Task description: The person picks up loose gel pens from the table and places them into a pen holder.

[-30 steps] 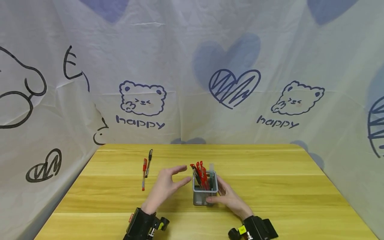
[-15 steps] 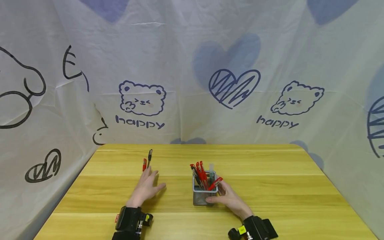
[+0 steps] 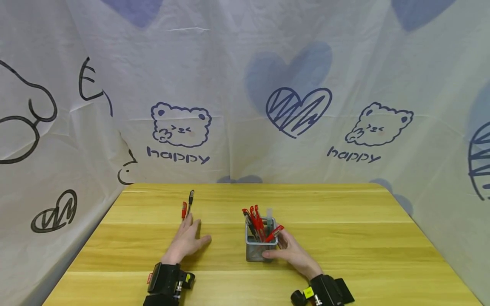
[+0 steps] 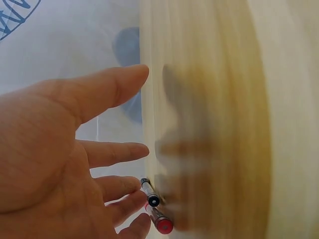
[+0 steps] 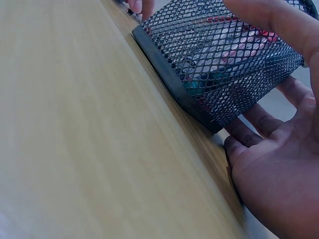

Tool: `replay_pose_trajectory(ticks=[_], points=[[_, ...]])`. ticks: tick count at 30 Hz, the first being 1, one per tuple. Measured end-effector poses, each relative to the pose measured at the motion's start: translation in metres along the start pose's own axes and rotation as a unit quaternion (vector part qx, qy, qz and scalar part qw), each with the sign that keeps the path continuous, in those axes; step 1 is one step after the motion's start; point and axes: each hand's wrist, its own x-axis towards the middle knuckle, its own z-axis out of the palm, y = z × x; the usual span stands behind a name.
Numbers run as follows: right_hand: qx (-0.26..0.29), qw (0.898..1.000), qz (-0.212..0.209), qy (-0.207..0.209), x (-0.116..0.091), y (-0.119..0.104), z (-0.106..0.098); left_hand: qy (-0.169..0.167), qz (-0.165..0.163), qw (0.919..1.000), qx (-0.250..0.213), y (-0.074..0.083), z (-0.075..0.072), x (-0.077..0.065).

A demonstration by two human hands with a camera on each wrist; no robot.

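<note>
A mesh pen holder (image 3: 257, 252) stands upright on the table, with several red pens (image 3: 261, 229), a black pen (image 3: 250, 224) and a pale translucent strip (image 3: 269, 214) in it. My right hand (image 3: 294, 255) grips its right side, thumb across the front and fingers behind, as the mesh wall (image 5: 209, 55) in the right wrist view confirms. To the left, my left hand (image 3: 186, 243) is held with fingers spread and nothing in it. Just beyond its fingertips lie a red-capped pen (image 3: 184, 210) and a black-capped pen (image 3: 190, 200), partly hidden by the hand.
The wooden table (image 3: 344, 238) reaches back to a white curtain (image 3: 237, 157) printed with hearts and bear faces. Each wrist wears a black strap with a camera, such as the left strap (image 3: 163, 278).
My left hand has moved left from the pen holder to the loose pens. One red pen now leans over the holder's right rim. My right hand has stayed put.
</note>
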Motion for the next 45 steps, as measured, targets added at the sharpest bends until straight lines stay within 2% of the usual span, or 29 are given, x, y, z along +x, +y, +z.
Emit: replay_pose_trajectory(ticks=[23,28,41,45], points=[[0.003,1.0,-0.003,-0.002,0.0014,0.0014,-0.001,0.003,-0.022,0.9996,0.017,0.0007,0.0004,-0.0011],[0.003,1.0,-0.002,0.0,0.0003,0.0005,-0.0001,0.013,-0.021,0.9993,0.028,-0.0007,0.0011,-0.0008],[0.0,1.0,0.0,-0.002,0.0003,0.0005,-0.0005,0.006,-0.024,0.9996,0.011,-0.0023,0.0028,0.0016],[0.004,1.0,0.002,-0.002,0.0001,0.0006,-0.0008,0.026,-0.013,0.9995,0.012,-0.0032,0.001,0.0023]])
